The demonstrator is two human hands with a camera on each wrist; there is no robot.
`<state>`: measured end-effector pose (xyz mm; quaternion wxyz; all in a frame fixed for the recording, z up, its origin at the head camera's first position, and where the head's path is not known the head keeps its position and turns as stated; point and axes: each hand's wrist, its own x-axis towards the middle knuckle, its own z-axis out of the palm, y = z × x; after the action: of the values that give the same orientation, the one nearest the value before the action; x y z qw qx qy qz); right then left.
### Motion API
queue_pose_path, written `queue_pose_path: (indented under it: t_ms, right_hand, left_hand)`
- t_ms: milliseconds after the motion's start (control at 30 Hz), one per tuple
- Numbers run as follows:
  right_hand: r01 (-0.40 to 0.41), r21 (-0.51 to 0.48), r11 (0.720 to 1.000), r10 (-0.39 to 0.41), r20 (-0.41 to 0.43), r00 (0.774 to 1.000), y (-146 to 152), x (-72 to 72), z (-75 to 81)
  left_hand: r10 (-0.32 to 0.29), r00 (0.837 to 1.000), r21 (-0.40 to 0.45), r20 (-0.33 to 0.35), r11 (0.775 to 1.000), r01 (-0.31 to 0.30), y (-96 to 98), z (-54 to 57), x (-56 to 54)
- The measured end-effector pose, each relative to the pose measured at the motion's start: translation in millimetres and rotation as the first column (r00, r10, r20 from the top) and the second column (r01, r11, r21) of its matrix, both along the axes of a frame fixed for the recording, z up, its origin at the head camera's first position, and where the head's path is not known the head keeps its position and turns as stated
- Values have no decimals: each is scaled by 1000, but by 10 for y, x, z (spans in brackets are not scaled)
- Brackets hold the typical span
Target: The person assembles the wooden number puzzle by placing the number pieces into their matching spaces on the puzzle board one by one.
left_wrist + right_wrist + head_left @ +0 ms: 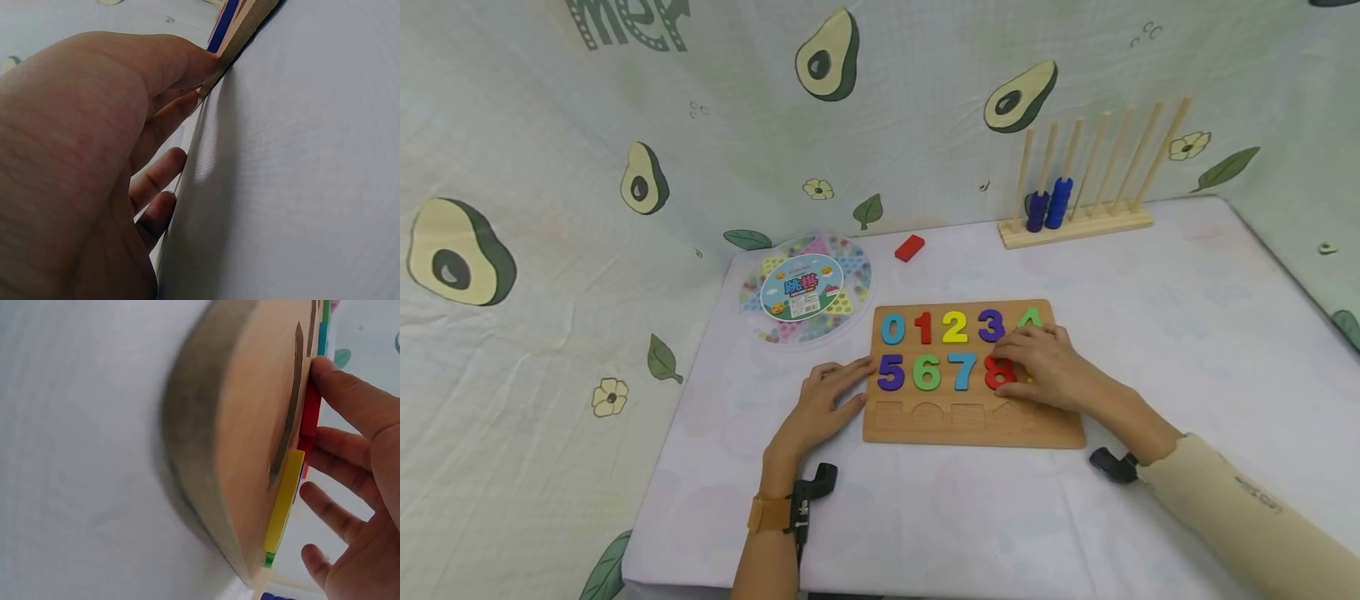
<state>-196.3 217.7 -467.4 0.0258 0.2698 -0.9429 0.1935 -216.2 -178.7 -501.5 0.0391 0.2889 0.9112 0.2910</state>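
Observation:
A wooden number board (973, 437) lies flat, with coloured digits 0 to 4 in its upper row and 5 onward below. My right hand (1051, 367) reaches over its right side and pinches the red number 8 (994, 375) between thumb and fingers; the piece sits in the lower row. In the right wrist view, a yellow number piece (285, 503) lies beside those fingers, mostly covered by the hand in the head view. On the other side, my left hand (820, 408) touches the board's left edge with fingers extended, close to the purple number 5 (891, 372).
Behind the board to the left is a round Chinese checkers set (838, 321) in clear packaging. A red block (909, 248) lies beyond the board. At the back right stands a wooden peg rack (1075, 231) with blue and dark purple beads on two rods.

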Motion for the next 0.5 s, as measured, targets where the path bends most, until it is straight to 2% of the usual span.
queue_pose_path:
  t_ms: [300,500]
  right_hand:
    - [2,-8,1000,-2,8,1000,5,-22,-15]
    - [41,-16,999,-40,54,998,66,34,-4]
  left_hand:
    - [8,1000,8,2,1000,-8,-15,-3,3]
    - [-7,1000,28,0,1000,7,8,-58,-21]
